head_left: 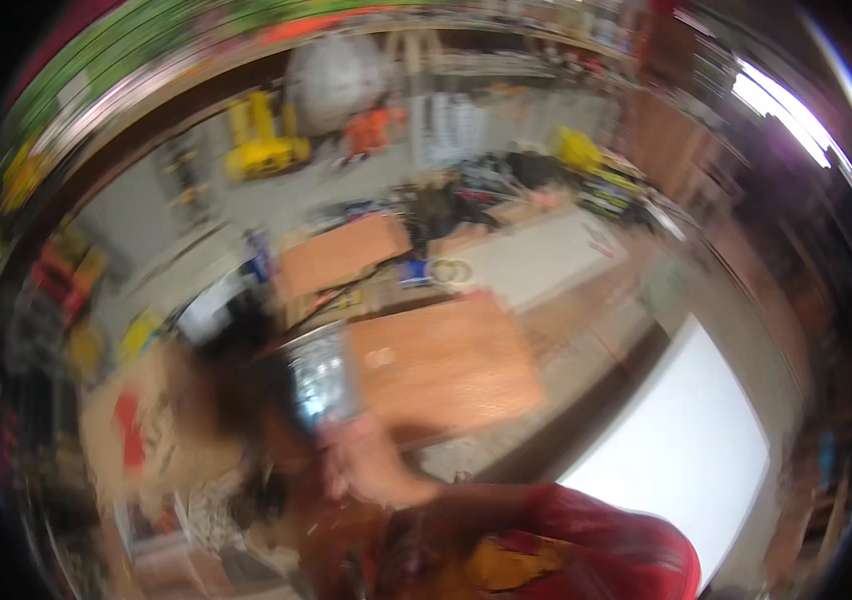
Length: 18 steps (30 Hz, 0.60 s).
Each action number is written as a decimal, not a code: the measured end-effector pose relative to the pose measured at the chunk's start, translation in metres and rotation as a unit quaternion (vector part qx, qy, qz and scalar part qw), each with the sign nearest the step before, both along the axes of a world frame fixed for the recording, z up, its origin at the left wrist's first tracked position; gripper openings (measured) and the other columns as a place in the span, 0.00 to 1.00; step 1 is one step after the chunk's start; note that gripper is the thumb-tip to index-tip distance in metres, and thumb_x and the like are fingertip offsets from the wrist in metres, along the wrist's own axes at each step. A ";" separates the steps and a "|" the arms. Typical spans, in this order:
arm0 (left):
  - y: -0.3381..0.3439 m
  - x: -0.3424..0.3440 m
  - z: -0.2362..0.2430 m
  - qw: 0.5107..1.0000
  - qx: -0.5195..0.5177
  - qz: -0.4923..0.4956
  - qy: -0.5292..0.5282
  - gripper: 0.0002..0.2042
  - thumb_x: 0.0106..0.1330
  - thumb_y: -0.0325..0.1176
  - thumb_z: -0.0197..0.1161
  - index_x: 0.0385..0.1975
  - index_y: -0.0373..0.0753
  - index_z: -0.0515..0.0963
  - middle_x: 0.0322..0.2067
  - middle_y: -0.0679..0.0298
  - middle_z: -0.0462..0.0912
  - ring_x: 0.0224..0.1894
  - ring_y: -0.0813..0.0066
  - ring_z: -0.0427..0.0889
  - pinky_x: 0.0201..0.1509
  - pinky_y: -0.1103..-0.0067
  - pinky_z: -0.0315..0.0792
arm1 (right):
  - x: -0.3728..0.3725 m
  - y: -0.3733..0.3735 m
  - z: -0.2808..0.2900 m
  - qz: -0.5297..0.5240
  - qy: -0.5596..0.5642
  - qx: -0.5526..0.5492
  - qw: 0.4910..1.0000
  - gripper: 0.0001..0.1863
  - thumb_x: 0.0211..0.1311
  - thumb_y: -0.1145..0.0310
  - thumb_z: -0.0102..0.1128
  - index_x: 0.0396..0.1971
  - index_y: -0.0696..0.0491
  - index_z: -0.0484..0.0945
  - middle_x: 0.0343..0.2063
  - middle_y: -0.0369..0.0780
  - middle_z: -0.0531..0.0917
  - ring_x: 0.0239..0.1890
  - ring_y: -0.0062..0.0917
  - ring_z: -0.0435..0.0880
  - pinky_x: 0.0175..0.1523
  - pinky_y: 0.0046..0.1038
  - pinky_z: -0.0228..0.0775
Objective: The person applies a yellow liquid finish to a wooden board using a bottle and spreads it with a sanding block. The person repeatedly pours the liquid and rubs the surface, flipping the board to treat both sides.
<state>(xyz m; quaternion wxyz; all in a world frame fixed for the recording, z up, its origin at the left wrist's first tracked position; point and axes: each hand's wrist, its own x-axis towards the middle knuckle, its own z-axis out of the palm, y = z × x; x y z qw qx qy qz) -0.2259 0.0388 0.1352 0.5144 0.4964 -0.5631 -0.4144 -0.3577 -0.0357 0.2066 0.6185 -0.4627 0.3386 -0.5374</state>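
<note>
Motion smears the whole head view. My right hand (361, 460) reaches in from the lower right, its forearm coming out of a red sleeve (606, 525). Just beyond the fingers lies a shiny, clear or silvery item (321, 375), at the left edge of an orange-brown wooden board (456, 365). Whether the fingers touch or grip that item is too blurred to say. Left of it is a dark, blurred shape (246, 370) whose kind I cannot make out. I cannot pick out my left hand anywhere.
A smaller wooden board (341, 255) and a pale flat panel (536, 260) lie farther back among cluttered tools. At the right stands a bright white sheet (681, 450). Yellow tools (261, 135) and a white rounded object (336, 80) are by the back wall. Cardboard (106, 430) is at the left.
</note>
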 end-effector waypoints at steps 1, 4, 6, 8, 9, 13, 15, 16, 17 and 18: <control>-0.013 -0.013 0.003 1.000 0.010 -0.007 0.012 0.13 0.64 0.34 0.65 0.47 0.43 0.81 0.42 0.62 0.83 0.45 0.68 0.83 0.54 0.65 0.77 | -0.003 0.000 0.004 -0.022 -0.061 -0.032 0.997 0.15 0.76 0.62 0.54 0.55 0.53 0.73 0.32 0.38 0.81 0.37 0.16 0.77 0.41 0.22 0.72; -0.039 -0.059 0.007 0.999 0.018 -0.046 -0.001 0.14 0.64 0.33 0.65 0.48 0.43 0.80 0.42 0.62 0.83 0.45 0.68 0.83 0.55 0.64 0.76 | -0.023 0.008 0.008 -0.126 -0.217 -0.123 0.960 0.20 0.75 0.62 0.55 0.63 0.48 0.71 0.33 0.37 0.80 0.38 0.16 0.77 0.42 0.21 0.73; -0.047 -0.088 0.009 0.995 0.016 -0.092 -0.019 0.14 0.64 0.32 0.65 0.49 0.42 0.79 0.42 0.62 0.82 0.45 0.68 0.83 0.55 0.63 0.76 | -0.054 0.026 0.003 -0.175 -0.168 -0.131 0.961 0.16 0.77 0.56 0.50 0.47 0.54 0.78 0.32 0.37 0.83 0.37 0.16 0.79 0.40 0.23 0.72; -0.050 -0.110 0.009 0.991 0.020 -0.127 -0.029 0.14 0.64 0.32 0.65 0.50 0.42 0.79 0.42 0.62 0.82 0.45 0.68 0.82 0.56 0.63 0.76 | -0.084 0.044 0.002 -0.210 -0.141 -0.119 0.960 0.22 0.78 0.53 0.48 0.39 0.56 0.81 0.30 0.36 0.85 0.35 0.17 0.81 0.38 0.23 0.71; -0.051 -0.119 0.010 0.989 0.021 -0.140 -0.034 0.15 0.64 0.31 0.65 0.50 0.42 0.78 0.42 0.62 0.82 0.45 0.68 0.82 0.56 0.62 0.76 | -0.096 0.047 0.005 -0.226 -0.145 -0.115 0.957 0.22 0.78 0.52 0.48 0.39 0.57 0.82 0.29 0.36 0.85 0.34 0.17 0.82 0.36 0.22 0.71; -0.052 -0.138 0.012 0.983 0.024 -0.181 -0.038 0.16 0.64 0.30 0.65 0.52 0.41 0.77 0.42 0.62 0.81 0.45 0.68 0.82 0.57 0.61 0.76 | -0.129 0.061 0.013 -0.230 -0.206 -0.167 0.936 0.22 0.77 0.51 0.50 0.47 0.56 0.80 0.38 0.36 0.86 0.34 0.19 0.83 0.32 0.23 0.72; -0.053 -0.142 0.013 0.980 0.024 -0.193 -0.032 0.16 0.64 0.29 0.65 0.52 0.41 0.76 0.42 0.62 0.81 0.45 0.68 0.82 0.58 0.60 0.76 | -0.136 0.067 0.015 -0.206 -0.275 -0.211 0.915 0.17 0.79 0.56 0.47 0.47 0.54 0.76 0.34 0.32 0.81 0.35 0.14 0.77 0.37 0.22 0.70; -0.054 -0.143 0.014 0.980 0.023 -0.196 -0.031 0.17 0.64 0.29 0.65 0.53 0.41 0.76 0.42 0.62 0.81 0.45 0.68 0.82 0.58 0.60 0.76 | -0.137 0.071 0.015 -0.186 -0.311 -0.194 0.912 0.16 0.79 0.56 0.46 0.47 0.54 0.75 0.33 0.31 0.79 0.35 0.13 0.76 0.38 0.21 0.70; -0.054 -0.142 0.014 0.980 0.024 -0.198 -0.026 0.17 0.64 0.28 0.64 0.53 0.41 0.76 0.42 0.62 0.81 0.45 0.68 0.81 0.58 0.60 0.76 | -0.139 0.074 0.017 -0.167 -0.347 -0.175 0.906 0.15 0.80 0.57 0.46 0.47 0.53 0.74 0.32 0.30 0.78 0.36 0.11 0.75 0.39 0.21 0.69; -0.054 -0.141 0.014 0.980 0.023 -0.196 -0.022 0.17 0.64 0.28 0.64 0.53 0.41 0.75 0.42 0.62 0.81 0.45 0.68 0.81 0.58 0.60 0.76 | -0.140 0.079 0.018 -0.154 -0.396 -0.125 0.896 0.15 0.80 0.57 0.45 0.48 0.53 0.74 0.33 0.29 0.77 0.36 0.11 0.74 0.39 0.20 0.69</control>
